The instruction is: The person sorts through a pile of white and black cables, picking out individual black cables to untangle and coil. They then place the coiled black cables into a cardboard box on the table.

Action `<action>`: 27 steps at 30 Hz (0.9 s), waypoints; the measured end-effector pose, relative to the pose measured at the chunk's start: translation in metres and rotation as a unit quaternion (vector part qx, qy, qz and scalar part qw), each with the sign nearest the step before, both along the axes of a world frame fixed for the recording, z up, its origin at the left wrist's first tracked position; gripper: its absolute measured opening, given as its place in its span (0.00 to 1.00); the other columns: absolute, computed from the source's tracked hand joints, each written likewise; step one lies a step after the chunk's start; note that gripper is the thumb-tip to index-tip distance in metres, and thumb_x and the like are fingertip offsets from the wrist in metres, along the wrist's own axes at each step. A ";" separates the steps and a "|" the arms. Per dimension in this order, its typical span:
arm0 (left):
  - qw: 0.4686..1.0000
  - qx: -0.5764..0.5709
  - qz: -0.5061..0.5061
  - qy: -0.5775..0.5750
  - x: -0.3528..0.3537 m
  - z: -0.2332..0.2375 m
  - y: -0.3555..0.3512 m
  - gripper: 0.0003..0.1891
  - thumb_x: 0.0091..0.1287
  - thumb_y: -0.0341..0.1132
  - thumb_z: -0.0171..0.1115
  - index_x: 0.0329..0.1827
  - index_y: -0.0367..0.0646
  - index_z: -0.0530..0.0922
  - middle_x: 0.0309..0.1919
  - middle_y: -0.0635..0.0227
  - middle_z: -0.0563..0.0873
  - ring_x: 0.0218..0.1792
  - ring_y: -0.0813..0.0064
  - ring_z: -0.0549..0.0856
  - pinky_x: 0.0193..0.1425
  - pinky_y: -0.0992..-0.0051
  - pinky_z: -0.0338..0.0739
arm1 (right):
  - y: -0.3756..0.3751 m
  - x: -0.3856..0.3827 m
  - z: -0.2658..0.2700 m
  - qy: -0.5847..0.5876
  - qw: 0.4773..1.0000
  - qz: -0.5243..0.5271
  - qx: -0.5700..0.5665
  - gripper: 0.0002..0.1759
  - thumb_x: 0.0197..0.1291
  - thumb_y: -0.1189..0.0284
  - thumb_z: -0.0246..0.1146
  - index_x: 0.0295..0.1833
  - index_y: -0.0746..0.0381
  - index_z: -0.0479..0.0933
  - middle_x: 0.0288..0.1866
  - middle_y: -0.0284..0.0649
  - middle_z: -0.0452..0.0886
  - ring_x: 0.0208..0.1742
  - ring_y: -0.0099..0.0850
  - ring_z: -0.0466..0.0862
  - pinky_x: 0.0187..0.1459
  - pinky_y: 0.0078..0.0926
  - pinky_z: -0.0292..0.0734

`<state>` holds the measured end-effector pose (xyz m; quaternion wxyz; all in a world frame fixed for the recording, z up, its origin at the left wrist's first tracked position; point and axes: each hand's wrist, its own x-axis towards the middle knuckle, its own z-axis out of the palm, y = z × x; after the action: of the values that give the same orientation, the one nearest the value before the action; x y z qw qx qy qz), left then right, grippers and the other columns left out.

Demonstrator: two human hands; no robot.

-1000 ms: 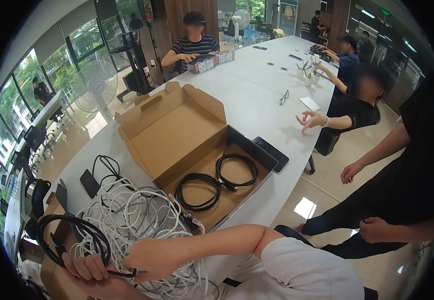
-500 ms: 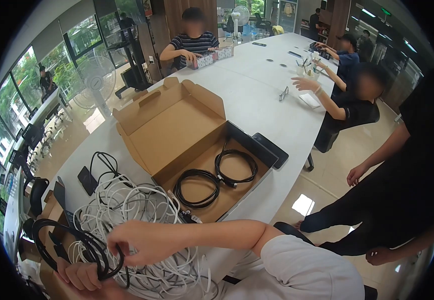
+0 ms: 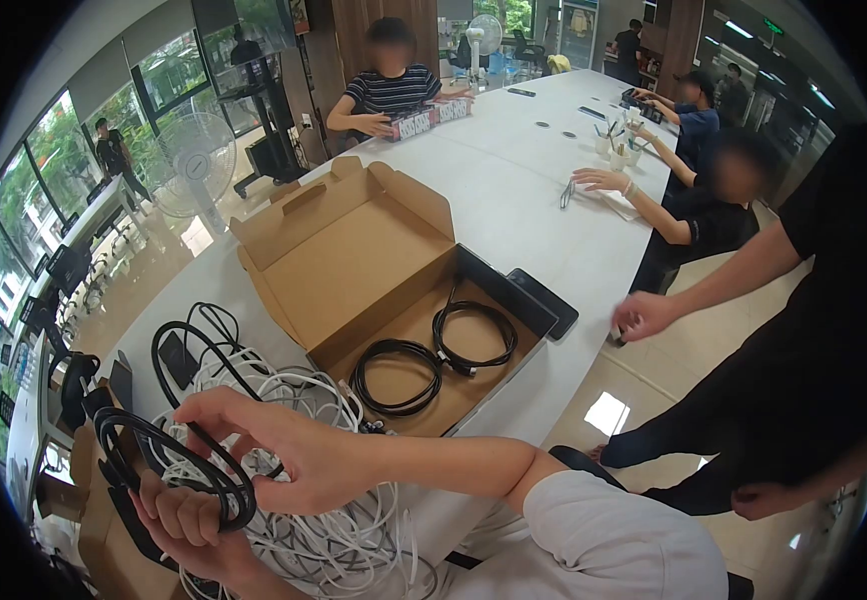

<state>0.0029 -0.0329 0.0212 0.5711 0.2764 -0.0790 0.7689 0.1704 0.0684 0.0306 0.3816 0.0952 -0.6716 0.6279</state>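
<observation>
My left hand (image 3: pixel 189 520) is wrapped round a black cable (image 3: pixel 139 420) wound into loops, at the lower left. Just to its right, my right hand (image 3: pixel 289 445) has bent fingers on a length of the same cable, its thumb below near the loops. A loose loop of that cable rises beyond my right fingers. Under and behind both hands lies a tangled heap of white cables (image 3: pixel 344 535). Beyond it stands an open cardboard box (image 3: pixel 349 255) holding two coiled black cables (image 3: pixel 399 378), side by side.
A black phone-like slab (image 3: pixel 542 302) lies against the box's right side on the white table (image 3: pixel 514 200). A person in black stands close on the right, one hand (image 3: pixel 644 315) by the table edge. Other people sit along the table. Another carton (image 3: pixel 104 520) is at lower left.
My right hand has moved up and its fingers have spread wider, drawing a cable loop higher. My left hand has shifted slightly right and up. The standing person's hand has come to the table edge.
</observation>
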 end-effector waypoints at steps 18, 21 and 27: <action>0.981 -0.127 0.055 0.136 0.014 -0.012 0.005 0.17 0.78 0.46 0.33 0.30 0.50 0.57 0.10 0.76 0.52 0.09 0.82 0.46 0.13 0.76 0.41 | -0.002 -0.004 -0.003 -0.029 0.984 -0.058 -0.166 0.39 0.66 0.68 0.60 0.74 0.65 0.45 0.47 0.41 0.72 0.37 0.22 0.75 0.39 0.20 0.74; 0.980 -0.120 0.014 0.160 0.012 -0.015 0.006 0.17 0.78 0.46 0.32 0.31 0.49 0.57 0.10 0.76 0.52 0.09 0.82 0.46 0.13 0.76 0.42 | 0.004 -0.006 -0.005 -0.034 0.964 0.001 -0.262 0.36 0.68 0.68 0.58 0.73 0.65 0.48 0.37 0.36 0.72 0.26 0.19 0.71 0.28 0.17 0.70; 0.974 -0.123 0.017 0.189 0.014 -0.017 0.007 0.17 0.78 0.46 0.31 0.30 0.49 0.57 0.10 0.77 0.52 0.10 0.82 0.45 0.13 0.76 0.43 | 0.010 -0.006 -0.003 -0.071 0.962 0.032 -0.262 0.29 0.68 0.66 0.58 0.70 0.67 0.59 0.32 0.30 0.72 0.22 0.14 0.65 0.22 0.15 0.63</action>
<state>0.0172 -0.0260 0.0037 0.5924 0.3460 0.1301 0.7159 0.1647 0.0784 0.0280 0.3241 -0.0315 -0.5055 0.7990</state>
